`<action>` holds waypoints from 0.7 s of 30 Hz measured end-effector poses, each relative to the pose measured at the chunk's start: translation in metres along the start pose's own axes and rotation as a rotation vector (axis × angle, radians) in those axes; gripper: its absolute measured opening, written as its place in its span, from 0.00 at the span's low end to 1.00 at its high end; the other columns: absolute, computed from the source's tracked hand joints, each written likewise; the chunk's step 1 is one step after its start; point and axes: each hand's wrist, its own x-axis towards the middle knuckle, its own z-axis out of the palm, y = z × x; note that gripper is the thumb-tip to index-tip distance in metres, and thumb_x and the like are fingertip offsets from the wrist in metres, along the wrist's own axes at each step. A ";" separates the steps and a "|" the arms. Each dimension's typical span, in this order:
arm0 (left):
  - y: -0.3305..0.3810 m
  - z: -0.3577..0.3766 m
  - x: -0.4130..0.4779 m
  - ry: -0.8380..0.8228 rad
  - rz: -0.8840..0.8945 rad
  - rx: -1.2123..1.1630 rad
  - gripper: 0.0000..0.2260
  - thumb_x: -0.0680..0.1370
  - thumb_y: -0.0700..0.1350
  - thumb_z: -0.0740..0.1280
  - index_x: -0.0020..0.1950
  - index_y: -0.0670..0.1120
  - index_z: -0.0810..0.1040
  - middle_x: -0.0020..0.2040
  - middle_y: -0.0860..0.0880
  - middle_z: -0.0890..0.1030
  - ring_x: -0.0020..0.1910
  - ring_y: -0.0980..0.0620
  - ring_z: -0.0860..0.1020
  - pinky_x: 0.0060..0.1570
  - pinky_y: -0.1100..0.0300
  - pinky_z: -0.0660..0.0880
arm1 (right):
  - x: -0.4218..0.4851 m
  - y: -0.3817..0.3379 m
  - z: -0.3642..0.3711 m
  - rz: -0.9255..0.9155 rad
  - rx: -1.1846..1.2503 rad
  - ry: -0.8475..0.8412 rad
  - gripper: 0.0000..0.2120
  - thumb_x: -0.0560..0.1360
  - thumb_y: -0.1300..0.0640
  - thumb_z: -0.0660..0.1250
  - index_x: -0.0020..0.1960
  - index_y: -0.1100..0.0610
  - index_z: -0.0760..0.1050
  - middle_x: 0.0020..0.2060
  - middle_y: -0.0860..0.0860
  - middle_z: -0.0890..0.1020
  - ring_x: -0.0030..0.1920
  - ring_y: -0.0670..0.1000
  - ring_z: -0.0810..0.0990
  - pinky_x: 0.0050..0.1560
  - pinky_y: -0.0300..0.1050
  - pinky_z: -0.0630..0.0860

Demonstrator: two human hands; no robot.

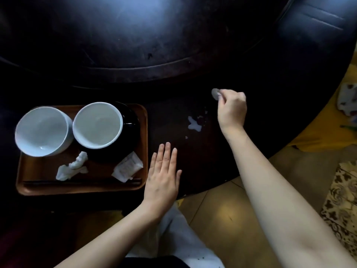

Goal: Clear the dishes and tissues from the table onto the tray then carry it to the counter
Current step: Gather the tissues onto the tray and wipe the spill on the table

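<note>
Where the dark round table (193, 64) ends, tan floor tiles (222, 206) show.

Both forearms bare to the frame edge; no sleeves, watch, bracelets or rings visible. Left hand (163, 177): short, unpainted nails; small dark smudges on the back near the thumb-side knuckle. Right hand (230, 109): no markings seen. Lower frame: white trousers (179, 235) with a few dark specks; dark garment hem (154, 263) at the bottom edge.
</note>
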 end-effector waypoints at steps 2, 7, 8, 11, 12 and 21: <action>0.001 0.004 -0.005 0.005 -0.012 0.030 0.24 0.80 0.50 0.50 0.72 0.40 0.61 0.74 0.39 0.62 0.74 0.46 0.56 0.72 0.51 0.50 | -0.011 0.004 0.013 -0.112 -0.052 -0.005 0.11 0.75 0.63 0.63 0.54 0.63 0.80 0.51 0.57 0.83 0.50 0.60 0.77 0.52 0.51 0.76; 0.002 0.008 -0.007 -0.006 -0.045 0.062 0.24 0.81 0.51 0.43 0.73 0.41 0.57 0.75 0.42 0.58 0.74 0.47 0.56 0.74 0.52 0.47 | -0.034 0.016 0.024 -0.267 -0.104 0.047 0.15 0.74 0.65 0.65 0.60 0.64 0.77 0.55 0.55 0.83 0.42 0.56 0.77 0.47 0.47 0.79; 0.003 0.009 -0.007 -0.003 -0.045 0.070 0.24 0.81 0.51 0.42 0.73 0.41 0.57 0.75 0.42 0.58 0.74 0.47 0.56 0.73 0.52 0.47 | -0.035 0.017 0.024 -0.284 -0.091 0.044 0.15 0.74 0.65 0.64 0.60 0.65 0.77 0.55 0.56 0.83 0.41 0.56 0.77 0.47 0.48 0.79; 0.004 0.010 -0.007 0.011 -0.042 0.095 0.24 0.81 0.50 0.42 0.73 0.40 0.57 0.75 0.41 0.58 0.74 0.46 0.55 0.73 0.51 0.48 | -0.038 0.015 0.021 -0.322 -0.042 0.024 0.15 0.74 0.66 0.62 0.59 0.65 0.77 0.54 0.57 0.83 0.41 0.57 0.77 0.47 0.47 0.79; 0.004 0.011 -0.007 0.018 -0.039 0.103 0.24 0.81 0.50 0.43 0.73 0.40 0.57 0.75 0.41 0.58 0.74 0.46 0.55 0.73 0.51 0.48 | -0.040 0.014 0.020 -0.338 -0.030 0.017 0.15 0.74 0.66 0.61 0.59 0.65 0.77 0.54 0.57 0.83 0.41 0.57 0.77 0.47 0.47 0.79; 0.004 0.011 -0.006 0.037 -0.039 0.133 0.25 0.80 0.51 0.42 0.74 0.40 0.55 0.76 0.41 0.55 0.75 0.46 0.54 0.74 0.51 0.48 | -0.083 0.006 0.016 -0.483 0.062 -0.093 0.13 0.73 0.65 0.64 0.57 0.65 0.79 0.53 0.57 0.84 0.40 0.53 0.76 0.47 0.51 0.80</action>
